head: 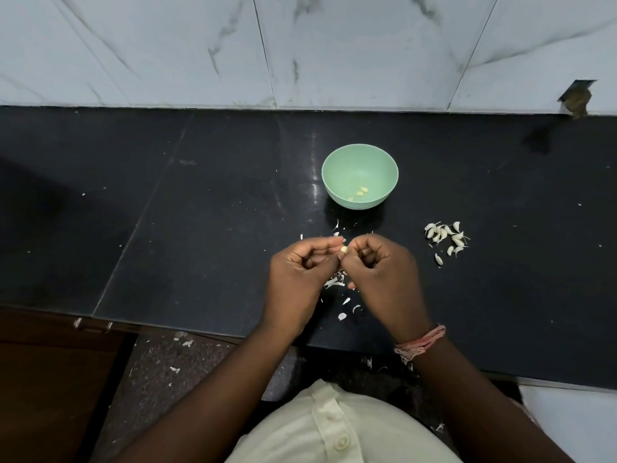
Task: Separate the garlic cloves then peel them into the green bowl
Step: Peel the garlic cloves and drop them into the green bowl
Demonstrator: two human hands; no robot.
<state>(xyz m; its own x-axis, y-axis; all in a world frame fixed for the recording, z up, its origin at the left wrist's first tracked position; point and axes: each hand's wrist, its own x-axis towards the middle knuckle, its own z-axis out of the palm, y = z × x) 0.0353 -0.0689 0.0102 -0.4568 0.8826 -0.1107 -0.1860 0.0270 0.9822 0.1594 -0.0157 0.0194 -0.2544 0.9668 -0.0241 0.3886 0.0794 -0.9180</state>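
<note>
1. Table (200,228): black polished stone, back edge against a marble-tiled wall (334,45).
2. Left hand (297,279) and right hand (384,272): both over the table near its front edge, about mid-width, fingertips meeting.
3. Grip state: both hands curled, fingers and thumbs pinching one garlic clove (344,250) between them. Clove shows pale yellow, held above the table.
4. Green bowl (337,162): mid-table, behind the hands toward the back edge. Three peeled cloves (360,193) lie in its bottom.
5. Unpeeled cloves (445,237): loose pile on the table, right of the hands, apart from the bowl.
6. Skin scraps (335,282): scattered on the table under and around the hands, a few at the front edge.
7. Thread band (420,342): pink, on the right wrist.
</note>
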